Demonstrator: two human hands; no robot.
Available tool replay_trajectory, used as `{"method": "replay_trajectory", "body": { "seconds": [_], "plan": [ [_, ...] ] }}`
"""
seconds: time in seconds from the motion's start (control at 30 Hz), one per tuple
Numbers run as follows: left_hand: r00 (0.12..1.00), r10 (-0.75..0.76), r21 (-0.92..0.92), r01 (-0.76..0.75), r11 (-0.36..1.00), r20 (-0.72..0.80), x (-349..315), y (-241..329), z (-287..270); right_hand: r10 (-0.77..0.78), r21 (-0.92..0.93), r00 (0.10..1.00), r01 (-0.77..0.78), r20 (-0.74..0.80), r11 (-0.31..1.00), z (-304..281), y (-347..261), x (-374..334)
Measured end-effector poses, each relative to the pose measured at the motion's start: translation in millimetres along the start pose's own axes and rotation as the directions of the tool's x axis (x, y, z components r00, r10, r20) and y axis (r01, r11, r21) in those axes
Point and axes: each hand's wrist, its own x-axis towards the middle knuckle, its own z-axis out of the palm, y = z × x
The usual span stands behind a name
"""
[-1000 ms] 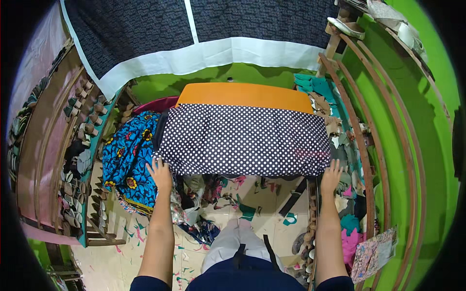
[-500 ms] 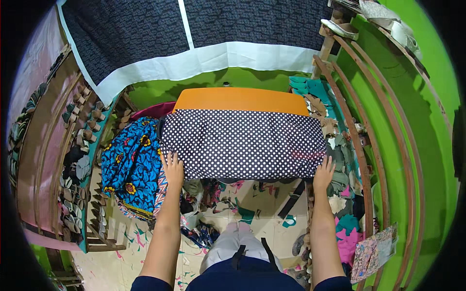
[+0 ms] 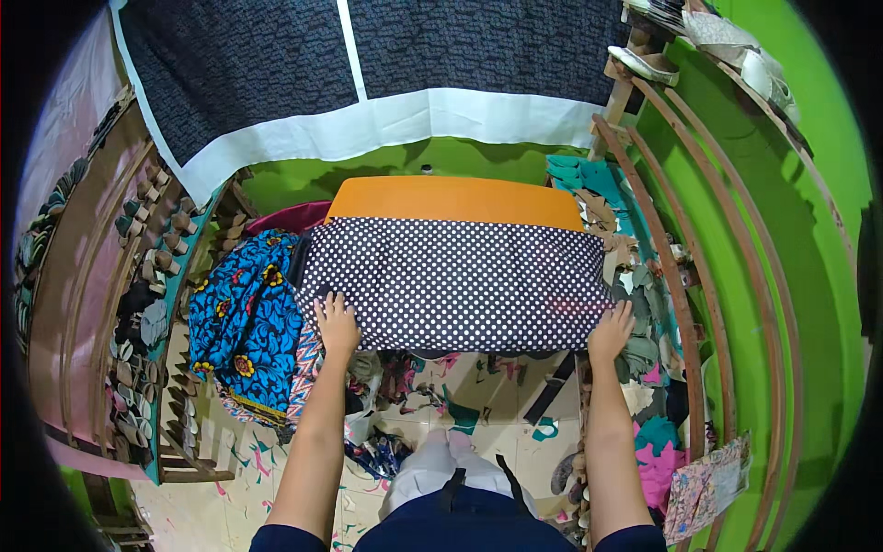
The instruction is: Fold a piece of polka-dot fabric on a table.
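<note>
We see a black cloth with white polka dots [image 3: 460, 287] draped over most of an orange, smooth-looking surface [image 3: 451, 200], reaching its near edge. We judge it light, soft and perhaps slippery, hardly fragile; we would take hold at its 2 near corners. The left-hand grip [image 3: 338, 328] is spread on the near left part, the right-hand grip [image 3: 611, 332] spread at the near right corner (whether a thumb tucks under, we cannot tell). Beside us at left bulges a blue flower-patterned fabric bundle [image 3: 244, 317]. Wooden rack rails [image 3: 692, 368] stand at right, a green wall [image 3: 497, 158] behind; green scraps [image 3: 462, 419] litter the pale tiled floor [image 3: 524, 460].
</note>
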Motion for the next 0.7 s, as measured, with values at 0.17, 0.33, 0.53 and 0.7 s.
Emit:
{"method": "replay_trajectory", "body": {
  "seconds": [0.17,0.33,0.53,0.7],
  "plan": [
    [0.999,-0.003,-0.115,-0.001,0.993,-0.034,28.4,8.8,6.3,0.008,0.155,0.990,-0.030,0.140,0.987,-5.8,-29.5,24.2],
    [1.000,-0.002,-0.179,-0.002,0.984,-0.021,75.5,16.2,33.5,-0.110,0.237,0.990,0.087,0.085,0.968,12.6,-68.8,62.7],
    [0.991,0.126,-0.241,-0.111,0.964,0.050,155.0,25.4,70.2,-0.172,0.330,0.959,0.092,0.223,0.939,51.7,-126.4,117.3],
    [0.965,0.236,-0.283,-0.195,0.939,0.116,212.6,28.1,89.9,-0.204,0.277,0.965,0.153,0.163,0.948,88.1,-124.9,165.4]
  ]
}}
